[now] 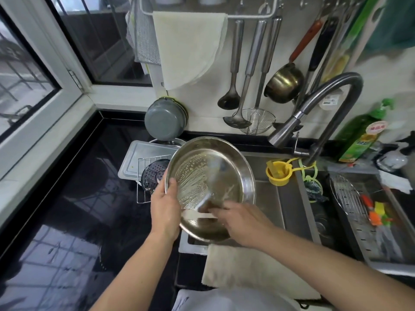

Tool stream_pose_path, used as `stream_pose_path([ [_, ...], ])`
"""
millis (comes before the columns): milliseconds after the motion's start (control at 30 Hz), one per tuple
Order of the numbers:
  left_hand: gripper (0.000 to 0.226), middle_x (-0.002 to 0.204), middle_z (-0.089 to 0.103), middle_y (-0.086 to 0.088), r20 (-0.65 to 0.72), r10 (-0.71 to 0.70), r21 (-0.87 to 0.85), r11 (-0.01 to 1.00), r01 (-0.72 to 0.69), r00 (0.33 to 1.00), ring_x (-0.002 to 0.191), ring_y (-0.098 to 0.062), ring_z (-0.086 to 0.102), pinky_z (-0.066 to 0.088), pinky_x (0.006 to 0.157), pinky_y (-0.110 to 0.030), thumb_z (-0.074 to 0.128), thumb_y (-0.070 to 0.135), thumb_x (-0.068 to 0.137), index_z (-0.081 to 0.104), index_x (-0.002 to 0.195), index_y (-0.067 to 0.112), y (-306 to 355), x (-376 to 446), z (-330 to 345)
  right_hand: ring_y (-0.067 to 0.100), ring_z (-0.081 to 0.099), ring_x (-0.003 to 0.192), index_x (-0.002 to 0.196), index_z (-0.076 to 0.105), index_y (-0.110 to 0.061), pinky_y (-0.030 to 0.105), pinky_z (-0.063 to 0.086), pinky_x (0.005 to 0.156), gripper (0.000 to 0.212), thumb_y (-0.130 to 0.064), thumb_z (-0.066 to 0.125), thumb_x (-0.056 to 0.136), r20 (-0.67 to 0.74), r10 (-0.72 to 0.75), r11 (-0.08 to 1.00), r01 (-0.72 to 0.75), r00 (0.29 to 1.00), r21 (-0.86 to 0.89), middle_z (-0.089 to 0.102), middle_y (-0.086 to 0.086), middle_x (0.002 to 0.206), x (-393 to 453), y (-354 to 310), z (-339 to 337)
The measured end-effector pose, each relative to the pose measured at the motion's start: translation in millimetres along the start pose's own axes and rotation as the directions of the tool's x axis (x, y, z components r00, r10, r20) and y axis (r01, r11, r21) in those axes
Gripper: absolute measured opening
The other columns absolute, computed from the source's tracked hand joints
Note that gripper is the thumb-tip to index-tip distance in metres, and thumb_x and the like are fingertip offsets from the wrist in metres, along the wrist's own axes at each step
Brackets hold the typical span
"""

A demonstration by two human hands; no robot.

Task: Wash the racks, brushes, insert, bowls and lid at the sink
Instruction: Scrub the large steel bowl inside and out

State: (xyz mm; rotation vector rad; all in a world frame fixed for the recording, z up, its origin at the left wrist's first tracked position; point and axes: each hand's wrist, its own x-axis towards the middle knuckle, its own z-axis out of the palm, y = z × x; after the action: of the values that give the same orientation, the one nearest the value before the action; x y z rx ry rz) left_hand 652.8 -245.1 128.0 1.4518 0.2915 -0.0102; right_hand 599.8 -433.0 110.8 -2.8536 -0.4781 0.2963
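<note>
While my left hand (165, 204) grips the rim of the steel bowl (211, 187), tilted above the sink (269, 198), my right hand (241, 218) curls round a sponge (203, 206) pressed inside it. Soap streaks the bowl's base. Beside it, a wire rack (146, 176) rests on the tabletop (78, 187).

home kitchen | sink (280, 198), faucet (314, 113), hung ladles (231, 70) | likely dish soap bottle (359, 140)
</note>
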Motion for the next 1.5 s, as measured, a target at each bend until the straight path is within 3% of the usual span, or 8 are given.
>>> stream_pose_path([
  [400, 0.032, 0.121, 0.075, 0.009, -0.114, 0.003, -0.03, 1.0, -0.006, 0.993, 0.118, -0.011, 0.069, 0.051, 0.109, -0.04, 0.048, 0.022, 0.11, 0.069, 0.133, 0.026, 10.5, 2.6, -5.5, 0.028, 0.06, 0.079, 0.135, 0.056, -0.027, 0.034, 0.035, 0.06, 0.049, -0.01, 0.05, 0.089, -0.049, -0.031, 0.996, 0.027, 0.998, -0.087, 0.058, -0.003, 0.104, -1.0, -15.2, 5.4],
  [600, 0.036, 0.138, 0.063, 0.026, -0.032, 0.084, 0.095, 0.992, -0.081, 0.996, 0.125, 0.015, 0.053, 0.043, 0.092, -0.001, 0.056, 0.032, 0.107, 0.062, 0.143, 0.035, 22.8, -5.9, -4.7, 0.032, 0.065, 0.086, 0.124, 0.065, -0.024, 0.035, 0.036, 0.06, 0.043, -0.008, 0.052, 0.086, -0.031, -0.011, 0.978, 0.004, 0.999, -0.209, 0.06, -0.001, 0.109, -0.4, 9.6, 1.7],
  [833, 0.03, 0.126, 0.073, 0.009, 0.002, 0.048, 0.191, 0.98, -0.048, 0.999, 0.124, -0.01, 0.064, 0.048, 0.111, -0.037, 0.055, 0.029, 0.107, 0.071, 0.131, 0.035, 33.4, 7.3, -8.6, 0.024, 0.067, 0.078, 0.124, 0.065, -0.034, 0.036, 0.053, 0.058, 0.041, -0.015, 0.048, 0.093, -0.25, 0.008, 0.969, -0.07, 0.968, -0.238, 0.063, -0.007, 0.105, 18.4, 52.5, -27.7],
  [1000, 0.03, 0.122, 0.074, 0.008, 0.078, 0.034, 0.161, 0.986, -0.047, 0.996, 0.117, -0.011, 0.067, 0.052, 0.105, -0.035, 0.054, 0.024, 0.108, 0.072, 0.129, 0.034, 37.5, -0.8, -1.5, 0.024, 0.062, 0.076, 0.107, 0.065, -0.026, 0.038, 0.053, 0.057, 0.026, -0.011, 0.056, 0.088, 0.071, -0.325, 0.911, 0.332, 0.943, -0.246, 0.062, -0.005, 0.099, 23.5, 34.9, -28.2],
  [1133, 0.033, 0.118, 0.076, 0.014, 0.106, 0.064, 0.207, 0.975, -0.085, 0.992, 0.111, 0.002, 0.062, 0.053, 0.099, -0.025, 0.055, 0.025, 0.107, 0.068, 0.135, 0.035, 36.5, -3.9, 2.8, 0.02, 0.066, 0.072, 0.1, 0.073, -0.024, 0.025, 0.04, 0.055, 0.014, -0.018, 0.062, 0.094, -0.217, -0.181, 0.974, 0.144, 0.959, -0.174, 0.066, -0.008, 0.095, 42.1, 45.0, -51.8],
  [1267, 0.033, 0.097, 0.076, 0.026, 0.065, 0.076, 0.185, 0.979, -0.087, 0.995, 0.075, 0.006, 0.066, 0.045, 0.062, -0.004, 0.055, 0.02, 0.106, 0.07, 0.133, 0.034, 36.4, -0.5, -2.5, 0.024, 0.066, 0.083, 0.111, 0.066, -0.031, 0.036, 0.055, 0.064, 0.028, -0.014, 0.056, 0.09, 0.157, -0.323, 0.89, 0.356, 0.933, -0.285, 0.065, -0.008, 0.107, 26.1, 42.7, -32.0],
  [1400, 0.03, 0.109, 0.076, 0.02, 0.046, 0.05, 0.157, 0.986, -0.057, 0.998, 0.093, 0.004, 0.068, 0.052, 0.084, -0.014, 0.056, 0.021, 0.106, 0.073, 0.127, 0.036, 37.5, 4.5, -7.2, 0.018, 0.065, 0.079, 0.108, 0.067, -0.031, 0.031, 0.044, 0.056, 0.022, -0.018, 0.056, 0.094, -0.11, -0.124, 0.95, 0.085, 0.986, -0.301, 0.06, -0.012, 0.095, 38.1, 66.6, -48.2],
  [1500, 0.026, 0.094, 0.074, 0.018, 0.034, 0.0, 0.135, 0.991, -0.004, 0.999, 0.091, -0.009, 0.062, 0.046, 0.076, -0.021, 0.057, 0.024, 0.106, 0.076, 0.122, 0.032, 35.6, 9.9, -13.5, 0.019, 0.063, 0.078, 0.105, 0.065, -0.027, 0.035, 0.05, 0.061, 0.016, -0.019, 0.057, 0.093, 0.146, -0.257, 0.885, 0.293, 0.955, -0.361, 0.059, -0.009, 0.096, 27.2, 56.9, -44.6],
])
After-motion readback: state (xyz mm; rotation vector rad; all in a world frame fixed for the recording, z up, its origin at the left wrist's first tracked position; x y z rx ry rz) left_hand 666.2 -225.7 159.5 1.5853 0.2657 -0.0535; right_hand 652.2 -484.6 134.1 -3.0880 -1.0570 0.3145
